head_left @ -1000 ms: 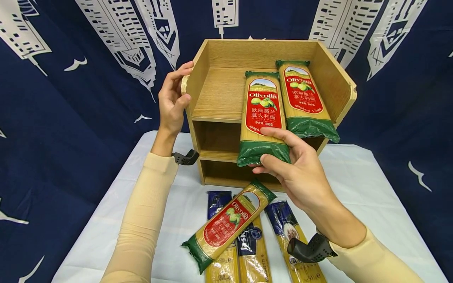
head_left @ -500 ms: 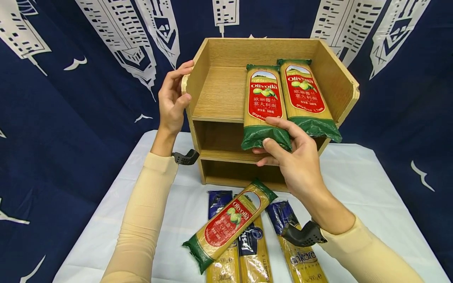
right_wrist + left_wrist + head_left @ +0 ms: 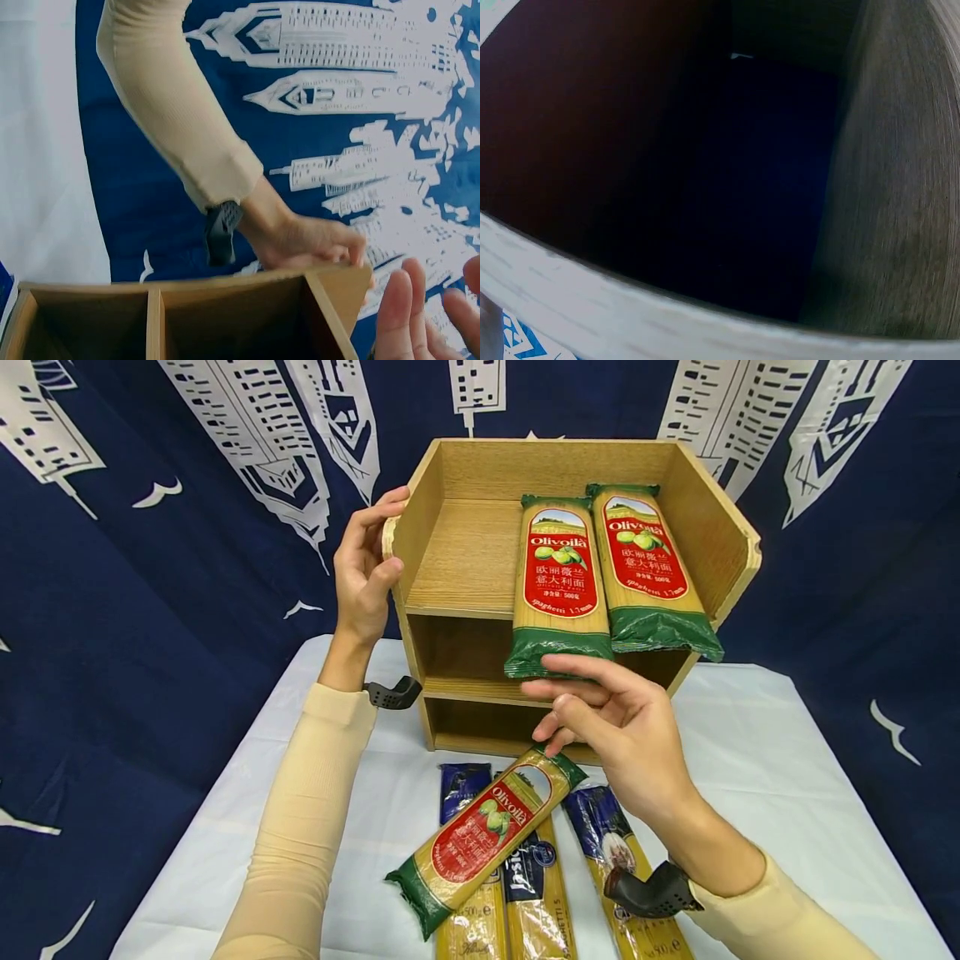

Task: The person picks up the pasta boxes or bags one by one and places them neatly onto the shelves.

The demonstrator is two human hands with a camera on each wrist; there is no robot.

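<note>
Glossy plastic spaghetti packets, smooth wooden shelf, cloth backdrop.

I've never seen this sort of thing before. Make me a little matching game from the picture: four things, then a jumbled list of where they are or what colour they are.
Things:
1. Left hand
2. Lowest red-labelled pack
3. Tablecloth
4. Backdrop

Places or colours:
A. Plain white
B. Lying slantwise across blue-and-yellow packs
C. Dark blue with white buildings
D. Holding the side of the wooden shelf unit

Right pairs: 1-D, 2-B, 3-A, 4-C
</note>
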